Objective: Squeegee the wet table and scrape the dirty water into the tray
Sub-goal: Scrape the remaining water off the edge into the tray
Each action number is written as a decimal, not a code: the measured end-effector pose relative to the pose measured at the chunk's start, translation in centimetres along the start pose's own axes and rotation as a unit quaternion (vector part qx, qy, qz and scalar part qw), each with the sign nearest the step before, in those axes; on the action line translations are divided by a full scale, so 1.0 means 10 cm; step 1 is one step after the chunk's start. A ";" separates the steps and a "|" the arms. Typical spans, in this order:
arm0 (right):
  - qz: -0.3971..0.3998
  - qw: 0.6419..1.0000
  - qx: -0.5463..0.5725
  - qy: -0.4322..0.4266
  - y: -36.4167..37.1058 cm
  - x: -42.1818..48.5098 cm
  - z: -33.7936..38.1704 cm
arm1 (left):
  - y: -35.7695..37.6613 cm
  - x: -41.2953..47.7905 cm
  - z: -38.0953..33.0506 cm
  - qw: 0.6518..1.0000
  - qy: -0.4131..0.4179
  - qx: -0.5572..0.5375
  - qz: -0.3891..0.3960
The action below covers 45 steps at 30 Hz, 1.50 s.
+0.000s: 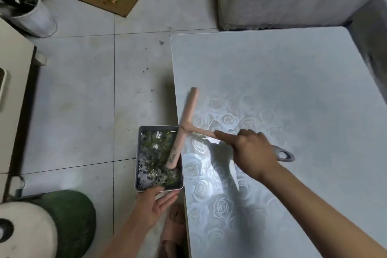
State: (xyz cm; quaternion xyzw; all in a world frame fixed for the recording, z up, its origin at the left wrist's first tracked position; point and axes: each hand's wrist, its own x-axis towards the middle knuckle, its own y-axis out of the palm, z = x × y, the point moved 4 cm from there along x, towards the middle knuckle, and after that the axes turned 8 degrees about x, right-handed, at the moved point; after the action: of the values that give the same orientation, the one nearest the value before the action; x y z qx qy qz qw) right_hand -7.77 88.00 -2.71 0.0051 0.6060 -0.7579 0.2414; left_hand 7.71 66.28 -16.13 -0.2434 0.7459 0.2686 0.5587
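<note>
one squeegee [184, 125], one tray [139, 159], seemingly dirty water.

The desk [282, 73] looks glossy and smooth, with a rose pattern. The squeegee [187, 118] looks like matt pink plastic. The tray [158, 127] has a shiny metallic wall. The floor [79, 94] is smooth pale tile.
</note>
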 end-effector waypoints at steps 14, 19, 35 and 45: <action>0.078 0.993 0.041 0.072 -0.19 0.08 -0.40 | 0.21 0.00 -0.37 1.000 -0.013 -0.011 -0.007; 0.066 0.997 0.039 0.017 -0.14 0.46 -0.05 | 0.37 0.01 -0.52 1.000 -0.008 -0.022 0.002; 0.081 0.994 0.011 0.072 -0.39 1.03 -0.43 | 0.74 0.33 -1.48 1.000 0.028 0.007 0.009; 0.111 0.963 -0.009 0.247 -1.21 0.84 -1.42 | 1.02 0.42 -2.01 1.000 0.025 0.017 -0.001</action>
State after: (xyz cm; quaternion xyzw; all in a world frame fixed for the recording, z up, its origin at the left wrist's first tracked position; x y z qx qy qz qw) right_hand -23.74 99.88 2.11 0.2573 0.6495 -0.6957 0.1672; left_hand -14.27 59.97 -14.17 -0.2410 0.7641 0.2493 0.5440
